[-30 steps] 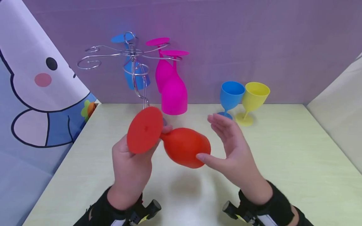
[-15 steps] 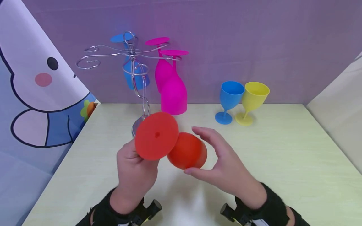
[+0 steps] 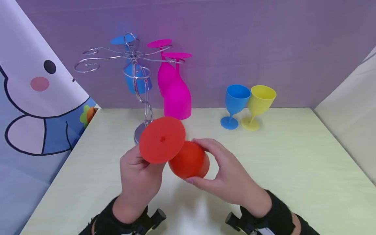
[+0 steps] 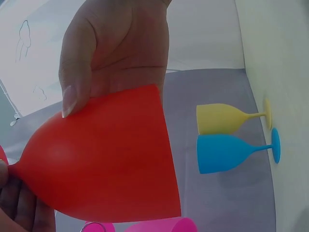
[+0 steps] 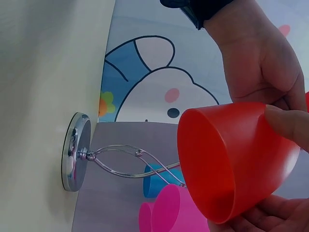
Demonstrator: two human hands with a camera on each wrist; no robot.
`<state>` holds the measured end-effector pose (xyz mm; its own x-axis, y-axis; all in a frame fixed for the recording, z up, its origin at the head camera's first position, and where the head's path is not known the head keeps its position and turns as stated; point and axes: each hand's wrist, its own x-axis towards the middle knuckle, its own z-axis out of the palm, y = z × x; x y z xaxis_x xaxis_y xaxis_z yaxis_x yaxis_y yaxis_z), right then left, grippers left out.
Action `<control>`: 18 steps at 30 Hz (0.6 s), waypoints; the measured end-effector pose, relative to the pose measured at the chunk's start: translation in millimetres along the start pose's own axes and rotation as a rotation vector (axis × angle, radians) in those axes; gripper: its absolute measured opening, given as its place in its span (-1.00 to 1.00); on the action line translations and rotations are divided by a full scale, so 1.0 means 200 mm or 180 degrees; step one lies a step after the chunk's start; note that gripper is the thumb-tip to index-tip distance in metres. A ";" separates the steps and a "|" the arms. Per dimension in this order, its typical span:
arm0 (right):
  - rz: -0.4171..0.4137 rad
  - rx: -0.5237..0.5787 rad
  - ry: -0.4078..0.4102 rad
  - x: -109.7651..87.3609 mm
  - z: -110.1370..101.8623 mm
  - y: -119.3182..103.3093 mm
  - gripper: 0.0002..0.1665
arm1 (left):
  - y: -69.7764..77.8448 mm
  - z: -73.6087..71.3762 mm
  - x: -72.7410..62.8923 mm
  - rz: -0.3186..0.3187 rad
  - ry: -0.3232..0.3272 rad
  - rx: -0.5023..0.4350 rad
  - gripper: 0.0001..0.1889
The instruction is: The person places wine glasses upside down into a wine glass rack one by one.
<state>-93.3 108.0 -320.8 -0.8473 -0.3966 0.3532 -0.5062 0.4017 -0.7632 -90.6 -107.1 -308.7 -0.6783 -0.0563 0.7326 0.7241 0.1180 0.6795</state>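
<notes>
Your left grip [image 3: 141,179] holds the red cup [image 3: 186,160] by its stem, raised over the table [image 3: 293,163], nearer than the metal rack [image 3: 133,56]; your right grip [image 3: 227,176] clasps its bowl. Step appears to be two-handed positioning; next move likely calls for light, steady pressure.

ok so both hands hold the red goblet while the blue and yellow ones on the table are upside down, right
Not upside down: the head view shows the blue goblet and yellow goblet on the table standing upright, mouths up. The rest holds: the left hand and right hand both hold the red goblet.
</notes>
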 end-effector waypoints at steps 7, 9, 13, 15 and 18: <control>-0.0029 0.0031 -0.0011 0.00 0.01 0.00 -0.04 | 0.00 -0.01 0.00 0.0009 -0.0034 -0.0065 -0.65; -0.0046 0.0043 -0.0011 0.00 0.02 0.00 -0.05 | 0.00 -0.01 0.00 0.0005 -0.0050 -0.0089 -0.65; -0.0095 0.0074 0.0041 0.00 0.01 -0.01 -0.05 | 0.00 -0.01 0.01 -0.0051 -0.0115 -0.0167 -0.64; -0.0141 0.0127 0.0066 0.00 0.01 -0.01 -0.05 | 0.00 -0.01 0.01 -0.0108 -0.0160 -0.0228 -0.63; -0.0210 0.0248 0.0107 0.00 -0.01 -0.02 -0.06 | 0.00 -0.01 0.02 -0.0177 -0.0224 -0.0409 -0.60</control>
<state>-92.3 108.8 -316.7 -0.8182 -0.3915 0.4211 -0.5481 0.3097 -0.7770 -92.0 -108.4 -305.9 -0.7217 0.0109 0.6922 0.6921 -0.0114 0.7218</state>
